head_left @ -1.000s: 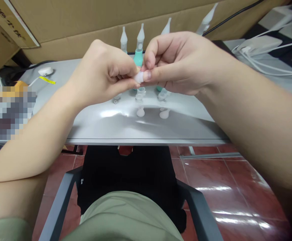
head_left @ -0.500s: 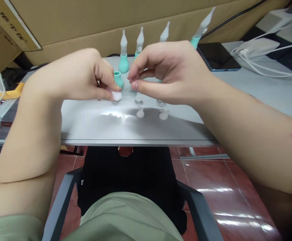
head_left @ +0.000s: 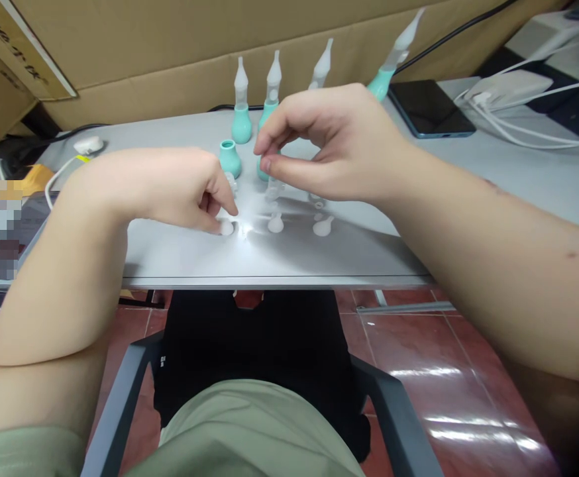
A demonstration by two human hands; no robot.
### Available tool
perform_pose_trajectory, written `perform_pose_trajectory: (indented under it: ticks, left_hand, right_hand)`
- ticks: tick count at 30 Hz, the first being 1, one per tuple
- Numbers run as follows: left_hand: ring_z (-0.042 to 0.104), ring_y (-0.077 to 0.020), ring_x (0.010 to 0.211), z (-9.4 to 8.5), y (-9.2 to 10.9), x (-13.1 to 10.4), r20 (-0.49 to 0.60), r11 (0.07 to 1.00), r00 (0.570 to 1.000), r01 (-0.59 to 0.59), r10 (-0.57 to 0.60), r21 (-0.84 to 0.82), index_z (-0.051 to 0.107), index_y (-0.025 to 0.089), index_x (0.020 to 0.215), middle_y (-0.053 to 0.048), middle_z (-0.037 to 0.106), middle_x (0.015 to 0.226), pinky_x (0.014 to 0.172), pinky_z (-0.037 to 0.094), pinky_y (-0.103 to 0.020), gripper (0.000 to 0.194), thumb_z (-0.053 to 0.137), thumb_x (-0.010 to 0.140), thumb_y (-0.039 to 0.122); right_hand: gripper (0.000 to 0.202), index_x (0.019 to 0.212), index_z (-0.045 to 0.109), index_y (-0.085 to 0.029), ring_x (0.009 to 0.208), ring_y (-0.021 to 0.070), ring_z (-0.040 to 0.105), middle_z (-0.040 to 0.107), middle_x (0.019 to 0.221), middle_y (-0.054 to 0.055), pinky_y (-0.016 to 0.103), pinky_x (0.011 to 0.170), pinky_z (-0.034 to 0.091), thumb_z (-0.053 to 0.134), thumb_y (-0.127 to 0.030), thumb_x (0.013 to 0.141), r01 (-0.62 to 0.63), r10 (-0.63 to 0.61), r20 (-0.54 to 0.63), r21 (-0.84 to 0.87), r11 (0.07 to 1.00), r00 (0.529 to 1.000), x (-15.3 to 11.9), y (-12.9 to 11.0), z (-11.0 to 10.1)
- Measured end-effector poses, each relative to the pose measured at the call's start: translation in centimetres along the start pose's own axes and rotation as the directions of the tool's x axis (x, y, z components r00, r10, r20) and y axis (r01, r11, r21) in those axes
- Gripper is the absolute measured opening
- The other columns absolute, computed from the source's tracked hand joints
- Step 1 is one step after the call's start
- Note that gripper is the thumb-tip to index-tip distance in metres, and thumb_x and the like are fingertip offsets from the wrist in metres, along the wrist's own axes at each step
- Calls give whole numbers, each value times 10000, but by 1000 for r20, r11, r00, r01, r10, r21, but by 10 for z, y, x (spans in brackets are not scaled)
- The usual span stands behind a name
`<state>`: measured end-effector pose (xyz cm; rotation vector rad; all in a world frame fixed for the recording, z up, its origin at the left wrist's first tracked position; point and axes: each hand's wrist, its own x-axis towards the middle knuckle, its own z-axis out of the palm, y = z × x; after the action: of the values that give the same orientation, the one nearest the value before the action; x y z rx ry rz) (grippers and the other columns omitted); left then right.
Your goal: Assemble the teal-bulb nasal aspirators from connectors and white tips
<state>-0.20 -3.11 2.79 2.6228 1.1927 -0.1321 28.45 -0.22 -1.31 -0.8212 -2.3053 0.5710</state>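
Observation:
My left hand (head_left: pixel 210 202) has its thumb and index finger around a white nozzle tip (head_left: pixel 226 228), low over or on the table. Fingers loosely curled, my right hand (head_left: pixel 289 142) hovers with a gap between thumb and index finger and nothing visible in it. Just behind my left hand stands an open teal bulb (head_left: pixel 230 162); another teal bulb (head_left: pixel 262 171) is partly hidden by my right hand. Small clear parts (head_left: pixel 273 191) lie in front of the bulbs. Nearer the front edge are a white nozzle tip (head_left: pixel 275 224) and another nozzle tip (head_left: pixel 322 227).
Several assembled nasal aspirators (head_left: pixel 241 122) stand at the back, one tilted aspirator (head_left: pixel 393 56) leaning right. A black phone (head_left: pixel 431 109) lies at the right near white cables (head_left: pixel 503 126). At the left lies a white plug (head_left: pixel 89 144). Cardboard (head_left: pixel 160 46) walls the back.
My left hand has brought the white nozzle tip toward the front edge, uncovering more of the open bulb and a clear part. My right hand has barely moved.

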Motion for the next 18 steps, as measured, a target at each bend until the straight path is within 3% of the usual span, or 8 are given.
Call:
perform_pose_trajectory:
  ticks: [1,3,6,8,10,14,18]
  left_hand:
    - [745,-141,681,-5,4,0,70,998,996,61,-62,9,1028,356,1235,84,884,875,757,559,-298,220,950,1037,411]
    - [762,-170,719,-14,12,-2,72,991,988,137,-137,12,1004,306,1339,47,906,919,767,556,-337,310,933,1045,370]
    - [679,-157,701,-20,15,-7,-131,989,981,147,-144,8,984,258,1220,37,850,836,813,557,-362,242,888,1053,406]
    - [638,-139,693,-18,10,-8,-294,990,948,138,-124,26,967,245,1118,43,811,792,820,532,-346,236,872,1041,446]
    - [673,-142,719,-13,2,-7,-387,990,915,138,-113,39,972,256,1116,36,846,839,798,509,-325,263,881,1004,476]
    - [791,-196,860,-8,-9,0,-270,994,957,110,-103,10,995,327,1254,-6,969,1119,800,546,-334,307,836,1030,465]
    - [731,-224,794,-6,-9,10,-188,993,976,115,-109,23,982,345,1121,-2,933,976,756,521,-369,183,831,1026,384]
  right_hand:
    - [258,1305,919,-276,1312,228,887,948,1452,76,365,1210,668,698,-215,1187,8,-8,4,-13,1000,1000,0,0,0]
    - [266,1297,926,-282,1308,239,887,955,1441,72,382,1221,672,695,-202,1192,-3,3,8,-39,999,1000,-1,-2,1]
    - [253,1297,941,-294,1301,269,882,960,1426,72,428,1250,678,724,-223,1187,-48,48,12,-55,997,999,-1,-3,1]
    - [213,1259,944,-297,1284,281,877,960,1387,78,447,1257,674,753,-256,1173,-44,44,17,-35,998,999,-1,-3,1]
    - [179,1193,936,-303,1263,292,869,957,1337,86,456,1251,666,762,-279,1157,-23,23,22,-13,1000,999,-1,-4,0]
    - [254,1162,923,-313,1226,290,834,948,1281,64,456,1204,636,675,-263,1176,25,-3,141,-154,988,990,5,-13,4]
    - [270,1085,945,-265,1217,371,774,924,1170,103,524,1104,573,697,-187,1157,119,13,325,-382,917,945,16,-29,15]
